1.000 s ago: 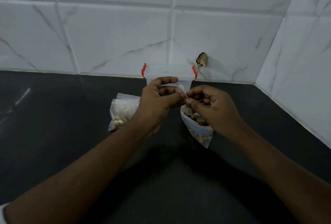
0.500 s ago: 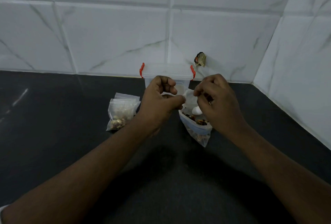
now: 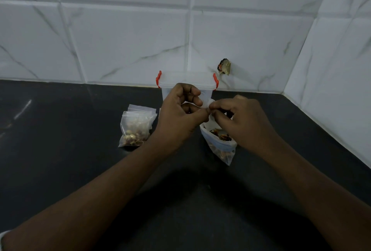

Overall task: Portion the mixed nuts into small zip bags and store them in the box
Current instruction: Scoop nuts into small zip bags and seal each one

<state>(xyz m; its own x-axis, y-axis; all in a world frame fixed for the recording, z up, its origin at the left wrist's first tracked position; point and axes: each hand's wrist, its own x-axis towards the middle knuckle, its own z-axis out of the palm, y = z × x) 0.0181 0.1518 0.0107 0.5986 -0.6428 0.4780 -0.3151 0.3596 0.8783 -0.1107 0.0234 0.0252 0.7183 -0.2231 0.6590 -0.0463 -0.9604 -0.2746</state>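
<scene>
Pinched zip bag [image 3: 208, 103], one; box [image 3: 185, 79], one

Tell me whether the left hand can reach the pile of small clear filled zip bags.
Likely yes, once freed: the left hand and right hand both pinch a small clear zip bag, but only bare dark counter lies between it and the pile of filled bags.

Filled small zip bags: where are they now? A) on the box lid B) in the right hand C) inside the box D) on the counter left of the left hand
D: the filled small zip bags lie on the counter left of the left hand, apart from the box; that hand and the right hand pinch another clear bag.
</scene>
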